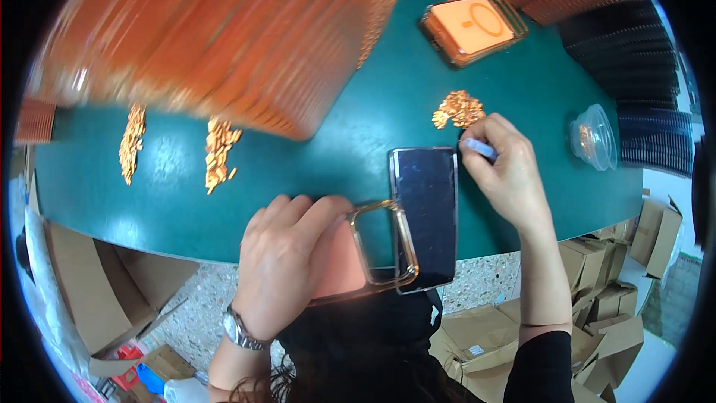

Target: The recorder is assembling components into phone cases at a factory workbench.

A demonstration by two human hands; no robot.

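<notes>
My left hand [283, 261] is closed on a phone case [339, 257] with a salmon-pink back and a clear gold-tinted rim. The case's open camera cut-out lies to the right of my fingers. Its rim overlaps a dark phone-shaped slab [429, 209] with a pale edge, which lies at the table's near edge. My right hand [507, 164] pinches a short light-blue tool [479, 150], pen-like in shape; its tip is hard to make out. Just beyond those fingers is a heap of small gold pieces [460, 110].
Stacked orange cases [224, 37] fill the far left of the green table [350, 157]. Two rows of gold pieces [220, 153] lie before them. An orange-backed case stack [473, 26] lies at the back. Right are a clear tub [594, 138] and dark case stacks [623, 52]. Cardboard boxes [477, 336] stand below.
</notes>
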